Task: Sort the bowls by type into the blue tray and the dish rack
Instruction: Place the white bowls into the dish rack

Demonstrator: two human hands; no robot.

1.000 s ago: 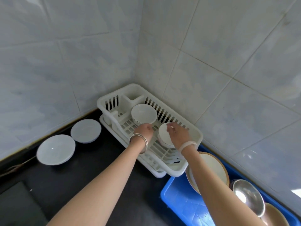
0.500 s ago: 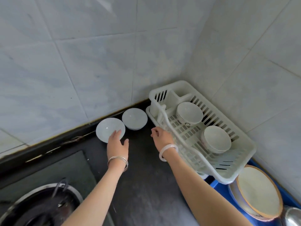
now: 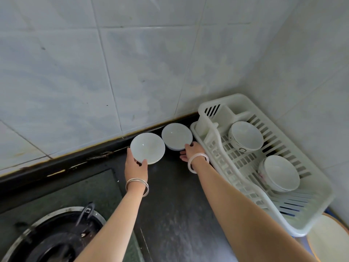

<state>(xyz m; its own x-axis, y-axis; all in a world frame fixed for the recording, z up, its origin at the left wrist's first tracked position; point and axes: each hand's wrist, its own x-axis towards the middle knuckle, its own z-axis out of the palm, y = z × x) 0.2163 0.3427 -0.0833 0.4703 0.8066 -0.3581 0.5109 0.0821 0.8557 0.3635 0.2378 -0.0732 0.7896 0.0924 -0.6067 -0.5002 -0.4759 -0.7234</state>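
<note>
Two plain white bowls stand on the dark counter by the wall. My left hand (image 3: 136, 163) grips the near rim of the left white bowl (image 3: 147, 147), thumb on its front edge. My right hand (image 3: 190, 151) holds the near right edge of the right white bowl (image 3: 176, 136). At the right, the white dish rack (image 3: 309, 220) carries two patterned white bowls, one at the back (image 3: 245, 135) and one nearer (image 3: 280, 172). Only a sliver of the blue tray (image 3: 330, 211) shows behind the rack's near end.
A large cream bowl with a brown rim (image 3: 328, 241) sits at the bottom right corner. A gas burner (image 3: 54, 235) fills the bottom left. Tiled walls close the counter at the back and right.
Both hands left the rack and reached left to the two bowls on the counter. The left hand now grips the left bowl and the right hand has reached the right one. The camera turned left.
</note>
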